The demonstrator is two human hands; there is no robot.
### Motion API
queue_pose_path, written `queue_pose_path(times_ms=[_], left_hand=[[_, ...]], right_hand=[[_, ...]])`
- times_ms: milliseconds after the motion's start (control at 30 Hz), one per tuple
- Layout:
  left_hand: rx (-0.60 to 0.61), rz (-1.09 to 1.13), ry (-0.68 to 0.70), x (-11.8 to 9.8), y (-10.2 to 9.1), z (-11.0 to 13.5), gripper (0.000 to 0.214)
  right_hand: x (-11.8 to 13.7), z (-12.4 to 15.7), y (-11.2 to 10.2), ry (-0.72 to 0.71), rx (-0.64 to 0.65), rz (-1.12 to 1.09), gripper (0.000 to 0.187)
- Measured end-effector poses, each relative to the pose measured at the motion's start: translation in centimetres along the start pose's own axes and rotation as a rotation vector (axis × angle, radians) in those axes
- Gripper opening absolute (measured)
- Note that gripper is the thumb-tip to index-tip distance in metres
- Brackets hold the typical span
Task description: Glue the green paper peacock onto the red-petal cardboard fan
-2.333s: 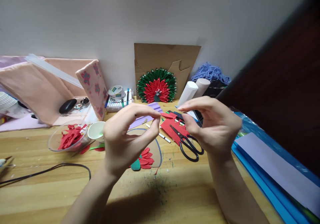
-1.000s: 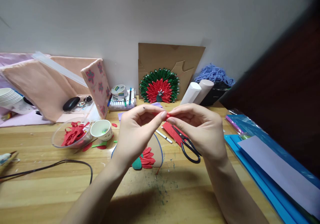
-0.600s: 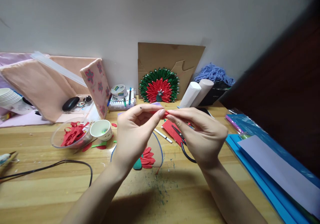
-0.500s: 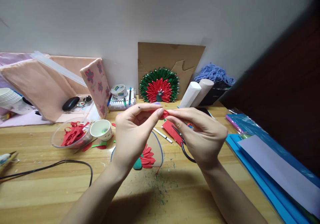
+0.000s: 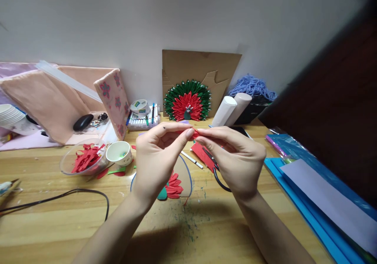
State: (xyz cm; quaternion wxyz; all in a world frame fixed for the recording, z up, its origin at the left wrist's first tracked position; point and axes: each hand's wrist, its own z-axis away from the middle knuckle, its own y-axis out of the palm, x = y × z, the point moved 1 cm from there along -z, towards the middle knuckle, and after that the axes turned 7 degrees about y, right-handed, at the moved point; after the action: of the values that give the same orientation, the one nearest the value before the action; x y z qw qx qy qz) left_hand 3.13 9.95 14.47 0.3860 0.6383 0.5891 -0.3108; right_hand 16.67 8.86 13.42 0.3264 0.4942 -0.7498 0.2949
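Both hands are raised over the wooden table (image 5: 73, 224), fingertips meeting. My left hand (image 5: 157, 160) and my right hand (image 5: 237, 160) each pinch a small red paper piece (image 5: 194, 134) between thumb and forefinger. Below them lies a cardboard disc (image 5: 184, 173) with a blue outline, bearing red petals (image 5: 173, 186) and a green shape. Black scissors (image 5: 216, 171) and a red paper sheet (image 5: 203, 154) lie under my right hand, partly hidden.
A clear bowl of red paper scraps (image 5: 84, 160) and a white paper cup (image 5: 119, 153) sit at the left. A finished red and green peacock craft (image 5: 187, 101) leans on cardboard at the back. Blue sheets (image 5: 318, 201) lie at right, a black cable (image 5: 59, 197) at left.
My hands came together from apart and now pinch the red piece with fingertips touching. In the last half second they have hardly moved.
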Motion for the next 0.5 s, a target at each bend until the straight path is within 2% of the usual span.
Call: queue_pose_path(times_ms=[267,500], left_hand=[[-0.013,0.004,0.038,0.17,0.13,0.13,0.008],[-0.034,-0.043,0.02,0.01,0.24,0.37,0.009]], right_hand=[[-0.17,0.11,0.22,0.073,-0.018,-0.065,0.016],[-0.13,0.11,0.37,0.017,-0.034,-0.034,0.008]])
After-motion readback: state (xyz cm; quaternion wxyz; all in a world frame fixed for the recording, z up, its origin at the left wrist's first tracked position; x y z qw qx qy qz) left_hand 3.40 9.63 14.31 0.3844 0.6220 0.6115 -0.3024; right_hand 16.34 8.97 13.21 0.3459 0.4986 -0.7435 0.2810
